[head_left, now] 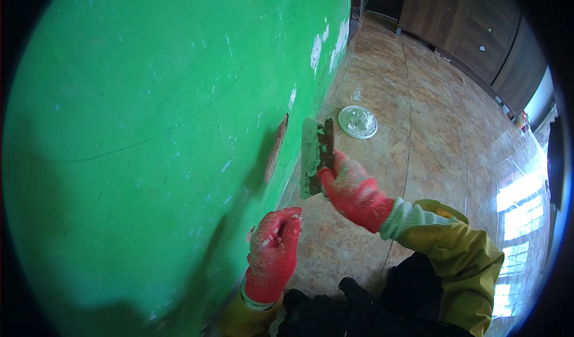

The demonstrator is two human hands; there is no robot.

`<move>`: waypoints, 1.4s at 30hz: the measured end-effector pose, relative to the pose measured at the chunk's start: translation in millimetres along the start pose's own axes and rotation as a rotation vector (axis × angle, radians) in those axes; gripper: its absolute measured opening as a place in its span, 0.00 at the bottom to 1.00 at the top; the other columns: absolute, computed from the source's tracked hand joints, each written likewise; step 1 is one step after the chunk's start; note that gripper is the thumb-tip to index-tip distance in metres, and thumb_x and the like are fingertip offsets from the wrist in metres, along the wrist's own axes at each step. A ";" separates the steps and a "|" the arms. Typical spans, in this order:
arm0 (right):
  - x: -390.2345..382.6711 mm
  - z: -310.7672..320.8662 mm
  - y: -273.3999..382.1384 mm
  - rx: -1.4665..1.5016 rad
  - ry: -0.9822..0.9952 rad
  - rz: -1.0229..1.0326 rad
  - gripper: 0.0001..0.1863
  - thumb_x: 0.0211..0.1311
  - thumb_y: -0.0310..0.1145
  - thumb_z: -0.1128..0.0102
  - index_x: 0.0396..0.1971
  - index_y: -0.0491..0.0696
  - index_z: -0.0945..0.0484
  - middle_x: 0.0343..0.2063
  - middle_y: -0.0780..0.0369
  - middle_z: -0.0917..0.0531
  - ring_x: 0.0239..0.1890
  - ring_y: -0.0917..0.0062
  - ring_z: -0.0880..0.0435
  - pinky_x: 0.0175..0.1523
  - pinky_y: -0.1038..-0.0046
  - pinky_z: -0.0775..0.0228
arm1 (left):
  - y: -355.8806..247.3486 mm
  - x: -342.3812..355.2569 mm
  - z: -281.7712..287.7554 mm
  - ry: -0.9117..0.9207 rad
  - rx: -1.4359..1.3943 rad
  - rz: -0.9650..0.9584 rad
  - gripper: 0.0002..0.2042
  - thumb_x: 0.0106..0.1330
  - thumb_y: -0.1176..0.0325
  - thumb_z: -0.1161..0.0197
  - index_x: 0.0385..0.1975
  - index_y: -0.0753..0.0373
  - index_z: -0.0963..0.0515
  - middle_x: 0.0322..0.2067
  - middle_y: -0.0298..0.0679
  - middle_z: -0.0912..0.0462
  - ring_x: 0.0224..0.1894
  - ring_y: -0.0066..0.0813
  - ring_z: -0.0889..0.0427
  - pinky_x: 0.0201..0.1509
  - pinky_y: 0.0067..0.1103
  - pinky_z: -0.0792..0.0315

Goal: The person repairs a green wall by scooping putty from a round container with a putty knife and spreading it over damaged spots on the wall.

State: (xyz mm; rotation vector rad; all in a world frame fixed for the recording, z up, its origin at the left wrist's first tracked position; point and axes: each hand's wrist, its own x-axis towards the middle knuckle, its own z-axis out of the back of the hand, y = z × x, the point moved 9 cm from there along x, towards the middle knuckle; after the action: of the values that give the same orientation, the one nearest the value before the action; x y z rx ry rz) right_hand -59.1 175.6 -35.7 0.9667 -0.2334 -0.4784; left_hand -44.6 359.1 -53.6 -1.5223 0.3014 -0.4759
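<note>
My right hand [357, 190], in a red rubber-coated glove with a pale green cuff, grips a wide putty knife [310, 158]. Its blade faces the green wall, stands apart from it, and carries smears of whitish paste. Close to the wall, lower down, my left hand [275, 253] wears a matching glove dusted with white. Its fingers are curled and pressed to the thumb; whatever they may hold is hidden. Ahead of the left hand, a long brown gouge [277, 149] shows in the wall [149, 98]. A white round lid [341, 125] with white paste [362, 120] lies on the floor beyond the knife.
White flaked patches [316, 53] mark the wall farther along. Brown tiles [382, 98] cover the floor, with a white smear near the lid. Dark wooden cabinets [460, 26] stand at the far right. Window light reflects off the floor at right. My dark-clad legs [335, 316] are below.
</note>
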 end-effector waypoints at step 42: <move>73.4 -25.7 -153.7 0.736 0.316 0.177 0.21 0.67 0.33 0.48 0.58 0.45 0.34 0.45 0.66 0.22 0.40 0.82 0.25 0.47 0.76 0.31 | 21.2 -73.3 14.4 -0.025 0.185 0.211 0.07 0.65 0.76 0.45 0.40 0.69 0.25 0.38 0.41 0.23 0.37 0.24 0.23 0.41 0.19 0.28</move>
State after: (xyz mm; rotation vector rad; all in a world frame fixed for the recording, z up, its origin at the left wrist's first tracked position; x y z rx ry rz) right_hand -28.7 85.5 -179.4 1.7041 -0.2080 -0.0562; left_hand -99.4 406.3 -81.8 -1.2987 0.3832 -0.3083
